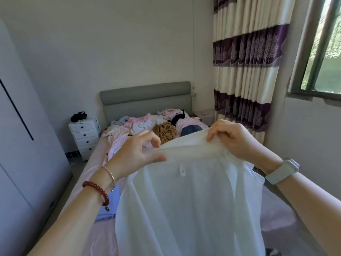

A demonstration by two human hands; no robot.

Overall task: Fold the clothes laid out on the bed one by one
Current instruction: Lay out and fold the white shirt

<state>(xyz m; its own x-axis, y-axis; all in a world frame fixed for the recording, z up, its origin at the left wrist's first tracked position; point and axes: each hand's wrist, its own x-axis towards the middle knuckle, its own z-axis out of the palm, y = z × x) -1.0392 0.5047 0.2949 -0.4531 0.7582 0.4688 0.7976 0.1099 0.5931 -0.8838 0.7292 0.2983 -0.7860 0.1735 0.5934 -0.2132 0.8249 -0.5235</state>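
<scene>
A thin white garment (186,204) hangs in the air in front of me, above the pink bed (276,217). My left hand (134,154) pinches its top edge on the left. My right hand (234,139) grips the same edge on the right, so the cloth stretches between them. A small white label shows just below the edge. Behind it a heap of unfolded clothes (147,124) in pink, white, brown and dark blue lies near the grey headboard (145,100). A blue garment (108,206) lies on the bed under my left wrist.
A white drawer chest (84,137) stands left of the bed, with a dark item on top. A wardrobe (22,145) fills the left side. Striped purple curtains (247,67) and a window (324,52) are on the right.
</scene>
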